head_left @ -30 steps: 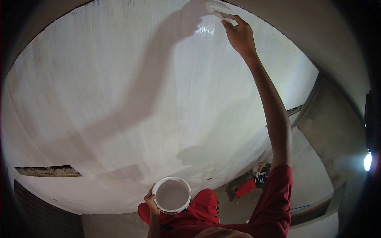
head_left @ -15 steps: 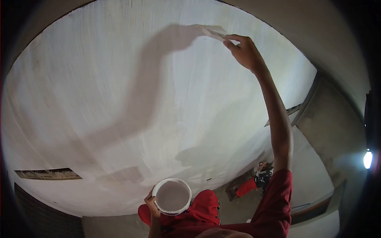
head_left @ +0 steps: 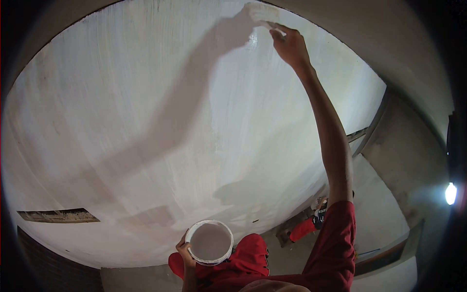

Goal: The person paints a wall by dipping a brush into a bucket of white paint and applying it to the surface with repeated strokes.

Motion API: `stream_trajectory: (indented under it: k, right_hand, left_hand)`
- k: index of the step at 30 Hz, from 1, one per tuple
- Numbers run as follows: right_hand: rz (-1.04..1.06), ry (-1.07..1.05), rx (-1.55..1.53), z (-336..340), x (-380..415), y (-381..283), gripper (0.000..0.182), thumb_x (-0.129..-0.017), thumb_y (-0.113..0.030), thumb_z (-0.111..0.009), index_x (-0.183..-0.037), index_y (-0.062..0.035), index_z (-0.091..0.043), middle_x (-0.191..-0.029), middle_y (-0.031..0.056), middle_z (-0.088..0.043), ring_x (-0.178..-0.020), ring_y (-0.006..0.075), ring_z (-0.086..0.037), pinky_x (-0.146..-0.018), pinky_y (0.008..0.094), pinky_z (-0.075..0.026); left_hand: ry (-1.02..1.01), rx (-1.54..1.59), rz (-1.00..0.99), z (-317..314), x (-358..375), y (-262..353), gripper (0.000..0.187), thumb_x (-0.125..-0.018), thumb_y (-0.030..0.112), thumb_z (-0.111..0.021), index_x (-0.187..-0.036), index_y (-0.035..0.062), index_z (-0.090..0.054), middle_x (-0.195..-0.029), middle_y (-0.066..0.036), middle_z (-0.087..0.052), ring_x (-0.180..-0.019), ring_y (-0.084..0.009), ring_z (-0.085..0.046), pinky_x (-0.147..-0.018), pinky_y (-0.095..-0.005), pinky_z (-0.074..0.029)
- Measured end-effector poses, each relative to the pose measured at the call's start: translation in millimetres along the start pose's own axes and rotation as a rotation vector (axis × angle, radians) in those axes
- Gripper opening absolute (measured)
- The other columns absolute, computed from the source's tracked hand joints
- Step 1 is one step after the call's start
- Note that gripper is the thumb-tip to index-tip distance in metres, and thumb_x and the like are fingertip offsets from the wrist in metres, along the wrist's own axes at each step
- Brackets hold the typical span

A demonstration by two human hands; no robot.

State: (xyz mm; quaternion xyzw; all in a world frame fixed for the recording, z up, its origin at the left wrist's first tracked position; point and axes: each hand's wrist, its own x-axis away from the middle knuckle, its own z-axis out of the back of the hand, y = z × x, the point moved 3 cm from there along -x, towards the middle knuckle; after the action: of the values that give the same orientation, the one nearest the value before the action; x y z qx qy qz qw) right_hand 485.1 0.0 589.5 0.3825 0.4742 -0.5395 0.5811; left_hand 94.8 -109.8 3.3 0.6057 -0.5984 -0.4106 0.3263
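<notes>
High on the whitish, streaked wall (head_left: 146, 97), my right hand (head_left: 291, 45) grips a wide paintbrush (head_left: 264, 13) by its handle, fingers closed around it. The bristles lie against the wall close to its top edge, and a wet shine shows just below them. Low in the view, my left hand (head_left: 184, 250) is closed on the rim and side of a white bucket (head_left: 232, 243). Greyish-white liquid paint (head_left: 210, 242) fills part of the bucket, which sits upright above my red-clothed legs.
A bright lamp (head_left: 451, 193) shines at the far right, casting my arm's shadow on the wall. A recessed slot (head_left: 58, 215) opens at the wall's lower left. Another person (head_left: 306, 228), in red trousers, is below to the right, partly behind my arm.
My right hand has moved up and slightly left along the wall with the paintbrush, whose bristles now face upward. My left hand and the bucket have stayed nearly still.
</notes>
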Motion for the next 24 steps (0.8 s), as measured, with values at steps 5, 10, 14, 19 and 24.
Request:
stream_trajectory:
  k: [5,10,14,19,24]
  right_hand:
    - [-0.207,-0.219,-0.037,35.4,10.2,-12.5,0.04,-0.093,-0.036,-0.062,-0.124,-0.0114,-0.068,-0.057,0.007,-0.058,-0.051,0.0106,-0.05,-0.057,0.0314,-0.047]
    - [-0.149,-0.077,0.031,17.7,-5.4,-7.4,0.041,-0.095,-0.034,-0.058,-0.126,-0.0096,-0.065,-0.059,0.0102,-0.06,-0.053,0.016,-0.056,-0.059,0.0346,-0.049]
    - [-0.018,-0.144,-0.002,4.6,15.9,-10.0,0.039,-0.096,-0.033,-0.056,-0.127,-0.0099,-0.065,-0.067,0.0129,-0.065,-0.058,0.017,-0.058,-0.065,0.0342,-0.049]
    - [-0.264,-0.238,-0.026,39.7,20.3,-36.0,0.038,-0.095,-0.029,-0.055,-0.124,-0.0064,-0.066,-0.099,0.0235,-0.071,-0.088,0.0359,-0.069,-0.083,0.0408,-0.054]
    - [-0.008,-0.034,0.003,10.1,-0.2,-26.5,0.04,-0.095,-0.031,-0.057,-0.129,-0.0099,-0.063,-0.068,0.0161,-0.065,-0.057,0.0175,-0.058,-0.065,0.0346,-0.05]
  left_hand:
    - [0.016,0.142,0.075,1.9,-0.6,-3.9,0.058,-0.068,-0.001,-0.04,-0.121,-0.0146,-0.06,-0.114,-0.021,-0.067,-0.103,-0.0272,-0.067,-0.093,-0.0377,-0.053]
    - [0.002,0.056,0.007,2.9,0.4,-5.9,0.057,-0.069,0.0,-0.041,-0.121,-0.0146,-0.06,-0.117,-0.021,-0.066,-0.104,-0.0269,-0.066,-0.093,-0.0372,-0.053]
    - [-0.069,-0.244,-0.201,0.8,2.4,0.5,0.056,-0.07,0.0,-0.041,-0.121,-0.0147,-0.06,-0.12,-0.021,-0.065,-0.105,-0.0268,-0.066,-0.094,-0.0374,-0.053]
    - [-0.028,0.062,0.027,0.1,-2.3,-2.4,0.055,-0.071,0.0,-0.042,-0.121,-0.0142,-0.061,-0.119,-0.02,-0.066,-0.105,-0.0263,-0.066,-0.095,-0.0376,-0.052]
    - [-0.008,-0.002,-0.003,-2.1,0.2,0.3,0.055,-0.071,0.0,-0.042,-0.122,-0.0139,-0.06,-0.117,-0.019,-0.067,-0.105,-0.0256,-0.066,-0.095,-0.0371,-0.052]
